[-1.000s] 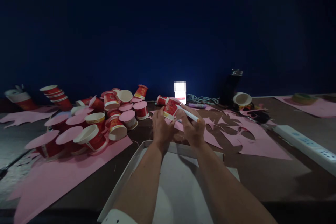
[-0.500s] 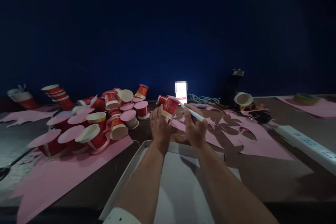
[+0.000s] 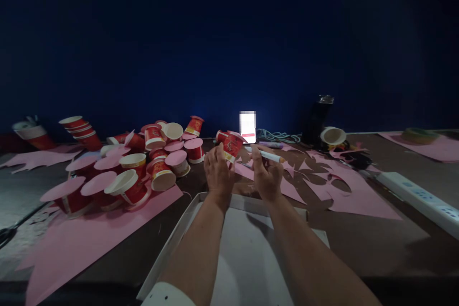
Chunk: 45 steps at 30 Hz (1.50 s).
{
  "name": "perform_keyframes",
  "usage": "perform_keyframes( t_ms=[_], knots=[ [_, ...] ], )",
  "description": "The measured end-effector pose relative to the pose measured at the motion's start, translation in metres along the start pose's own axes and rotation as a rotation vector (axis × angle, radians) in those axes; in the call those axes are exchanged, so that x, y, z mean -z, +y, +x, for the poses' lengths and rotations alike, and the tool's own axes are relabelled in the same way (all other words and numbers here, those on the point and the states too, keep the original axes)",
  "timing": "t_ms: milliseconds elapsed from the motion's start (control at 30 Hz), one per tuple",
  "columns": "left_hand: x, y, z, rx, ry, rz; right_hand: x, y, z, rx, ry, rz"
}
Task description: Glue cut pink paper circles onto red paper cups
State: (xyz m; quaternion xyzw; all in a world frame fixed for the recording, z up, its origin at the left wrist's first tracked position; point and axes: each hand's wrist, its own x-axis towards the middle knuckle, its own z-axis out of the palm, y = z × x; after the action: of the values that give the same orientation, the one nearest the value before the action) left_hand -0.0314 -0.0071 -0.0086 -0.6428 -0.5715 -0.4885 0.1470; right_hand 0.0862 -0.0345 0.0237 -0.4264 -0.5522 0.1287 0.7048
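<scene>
Head view — red cup (image 3: 231, 147), print unreadable

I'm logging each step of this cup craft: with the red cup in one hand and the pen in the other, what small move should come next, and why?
Probably bring the pen tip left onto the red paper cup. The left hand holds the cup tilted above the pink paper, while the right hand keeps the pen in its grip, its tip close beside the cup but apparently not touching it.
</scene>
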Motion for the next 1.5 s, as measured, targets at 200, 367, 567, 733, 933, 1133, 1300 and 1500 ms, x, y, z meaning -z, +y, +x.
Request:
perform_keyframes(
  t_ms=[200, 367, 567, 733, 933, 1133, 1300, 1500],
  knots=[
    [0.0009, 0.0013, 0.0005, -0.002, 0.011, 0.005, -0.0008, 0.0008, -0.0005, 0.008, -0.012, -0.008],
    [-0.0003, 0.0008, 0.0003, 0.01, 0.022, 0.011, -0.0035, 0.0022, -0.0006, 0.001, 0.01, 0.017],
    [-0.0005, 0.0005, -0.0002, 0.004, 0.026, 0.01, -0.0035, 0.0047, -0.0017, 0.001, -0.019, 0.044],
    [-0.0033, -0.0015, -0.001, -0.015, 0.034, 0.039, -0.0019, 0.0089, -0.0033, 0.023, -0.061, 0.023],
    [-0.0066, -0.004, -0.0027, -0.03, 0.052, 0.063, -0.0004, 0.0091, -0.0025, 0.078, -0.067, -0.035],
    [-0.0065, -0.0037, -0.0027, -0.024, 0.038, 0.056, 0.0013, 0.007, -0.0005, 0.135, -0.072, -0.089],
    [-0.0061, -0.0031, -0.0035, -0.025, 0.035, 0.081, 0.0014, 0.0078, 0.0001, 0.154, -0.067, -0.103],
    [-0.0077, -0.0038, -0.0039, -0.036, 0.033, 0.092, 0.001, 0.0069, 0.0004, 0.176, -0.066, -0.093]
  ],
)
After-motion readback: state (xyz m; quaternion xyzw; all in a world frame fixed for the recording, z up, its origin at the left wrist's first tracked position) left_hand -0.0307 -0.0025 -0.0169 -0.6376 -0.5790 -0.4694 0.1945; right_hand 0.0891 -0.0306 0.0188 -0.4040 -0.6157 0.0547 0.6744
